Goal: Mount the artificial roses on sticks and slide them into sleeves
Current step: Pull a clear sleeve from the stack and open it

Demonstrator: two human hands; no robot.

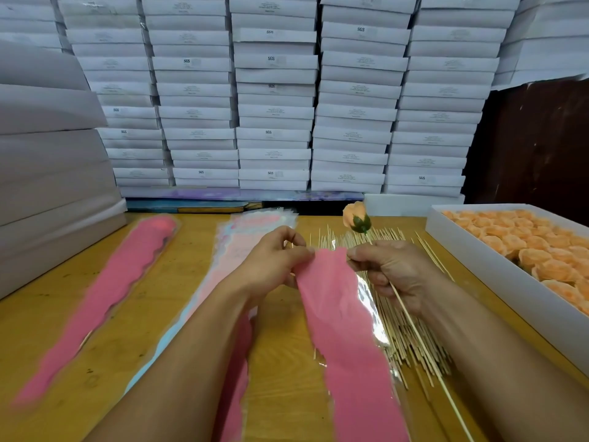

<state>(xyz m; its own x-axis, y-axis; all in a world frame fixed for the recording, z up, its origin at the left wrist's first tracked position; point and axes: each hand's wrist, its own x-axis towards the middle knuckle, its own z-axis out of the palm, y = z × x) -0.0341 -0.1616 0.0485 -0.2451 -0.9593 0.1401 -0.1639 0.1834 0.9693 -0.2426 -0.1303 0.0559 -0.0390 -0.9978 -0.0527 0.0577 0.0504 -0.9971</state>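
My left hand (pixel 274 260) pinches the top edge of a long pink paper-and-clear-film sleeve (pixel 344 330) between thumb and curled fingers. My right hand (pixel 395 269) pinches the opposite corner of the same edge with thumb and forefinger, while its other fingers curl round a thin wooden stick (pixel 424 342). On the far tip of that stick sits a peach artificial rose with a green calyx (pixel 356 217), raised above the hands and outside the sleeve. The sleeve runs from the hands toward me, lying partly over a loose pile of bare wooden sticks (pixel 404 333) on the yellow wooden table (pixel 57 314). Left of my forearm lies a stack of pastel sleeves (pixel 255 224); farther left, a second pink sleeve (pixel 105 301). At right, a white open box (pixel 497 275) holds rows of peach rose heads (pixel 541 250). Behind, stacked white cartons (pixel 274 90) fill the wall.
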